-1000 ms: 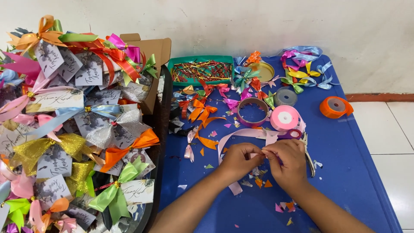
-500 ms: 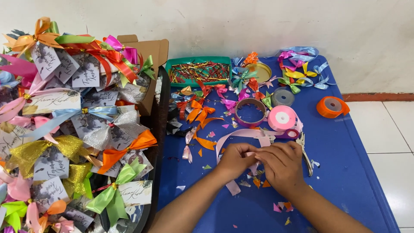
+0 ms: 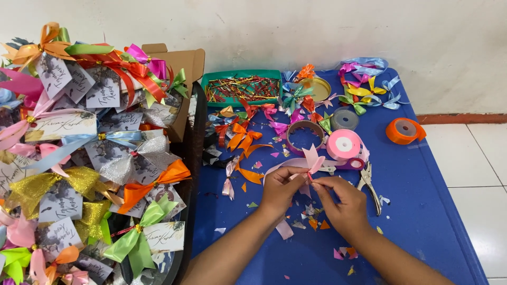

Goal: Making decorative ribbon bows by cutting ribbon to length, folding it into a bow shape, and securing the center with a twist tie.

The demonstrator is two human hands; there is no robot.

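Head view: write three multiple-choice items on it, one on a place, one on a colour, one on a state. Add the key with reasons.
1. Where does the orange roll lie?
A. at the blue table's right edge
B. in the green tray
C. in the cardboard box

2. What colour is the bow between the hands?
A. gold
B. pink
C. green

3. How is the bow held?
A. lying loose, untouched
B. by the left hand alone
C. by both hands, the right hand too

Key:
1 A: the roll sits alone near the right edge, apart from tray and box.
2 B: its pointed loops are pale pink.
3 C: fingers of both hands meet at its centre.
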